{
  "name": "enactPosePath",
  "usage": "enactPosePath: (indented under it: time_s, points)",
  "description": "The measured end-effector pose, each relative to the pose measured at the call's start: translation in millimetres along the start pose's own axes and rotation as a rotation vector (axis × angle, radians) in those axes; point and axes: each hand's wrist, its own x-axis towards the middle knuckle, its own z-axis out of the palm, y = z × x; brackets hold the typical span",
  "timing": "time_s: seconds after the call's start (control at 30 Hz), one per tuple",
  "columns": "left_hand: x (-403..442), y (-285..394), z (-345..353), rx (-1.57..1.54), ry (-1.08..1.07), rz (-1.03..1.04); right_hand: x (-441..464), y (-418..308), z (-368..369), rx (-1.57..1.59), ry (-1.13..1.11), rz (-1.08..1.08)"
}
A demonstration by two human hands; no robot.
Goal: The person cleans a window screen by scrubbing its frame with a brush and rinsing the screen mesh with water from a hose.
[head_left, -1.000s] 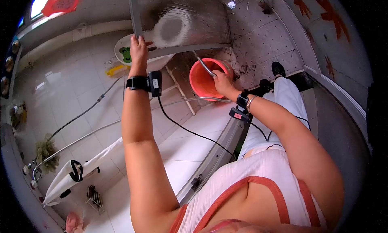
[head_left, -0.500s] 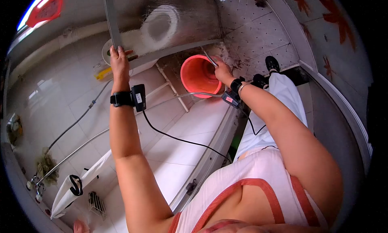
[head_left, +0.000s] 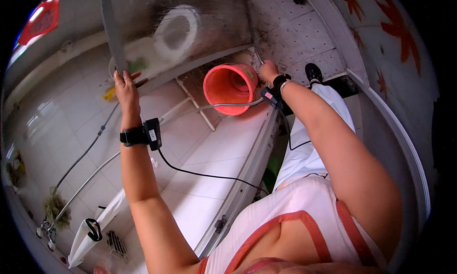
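My left hand (head_left: 126,91) grips the lower part of a grey metal edge strip (head_left: 113,36) on a smeared glass panel (head_left: 219,24). To the right, my right hand (head_left: 269,72) is closed around a thin silvery hose end (head_left: 258,56), which points up toward the panel's lower corner. A flexible metal hose (head_left: 223,104) runs across from the left to just below my right wrist. Between my hands stands a red-orange bucket (head_left: 230,89), tilted in view, its inside partly shadowed. Both wrists wear black straps with small boxes and cables.
A tap (head_left: 47,230) with hoses sits on the lower left wall, beside a mesh sponge (head_left: 57,207). A white pipe frame (head_left: 196,104) lies left of the bucket. Dark dirt marks the dotted floor tiles (head_left: 295,31). A white ledge (head_left: 209,179) runs below.
My left hand and the metal strip have shifted left in view. My right hand has moved slightly up and right, away from the bucket's rim. The whole view has shifted a little.
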Motion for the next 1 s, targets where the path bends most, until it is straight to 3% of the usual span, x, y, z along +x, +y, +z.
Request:
enactPosePath:
  time_s: [0.1,0.23,0.27,0.37,0.5,0.57,0.6,0.7,0.77,0.83,0.87,1.0]
  points:
    - [2,-2,1,0.026,0.020,0.012,23,-9,-9,0.008,0.051,-0.170]
    - [3,-7,-1,0.019,0.025,0.024,67,-21,-3,0.203,0.066,-0.099]
    - [3,-8,-1,0.018,0.025,0.024,73,-26,-4,0.115,0.128,-0.217]
    - [2,-6,-1,0.051,0.033,0.032,73,-43,-12,0.283,0.223,-0.209]
    - [1,-8,-3,0.097,0.043,0.009,75,-32,-17,0.198,0.176,-0.283]
    - [0,-7,-3,0.111,0.058,0.001,64,-21,-13,0.209,0.183,-0.259]
    - [0,-8,-4,0.126,0.056,-0.002,49,-27,-24,0.262,0.045,-0.185]
    - [-1,-5,-1,0.131,0.066,0.004,26,-31,-26,0.209,0.128,-0.205]
    - [-1,-4,-1,0.119,0.076,0.013,26,-39,-25,0.260,0.050,-0.156]
    - [-1,-4,-1,0.140,0.080,0.003,34,-49,-18,0.292,0.200,-0.308]
    - [-1,-4,-1,0.139,0.080,0.005,42,-53,-21,0.302,0.119,-0.402]
    - [-1,-7,-2,0.137,0.080,0.010,57,-81,-24,0.391,0.251,-0.427]
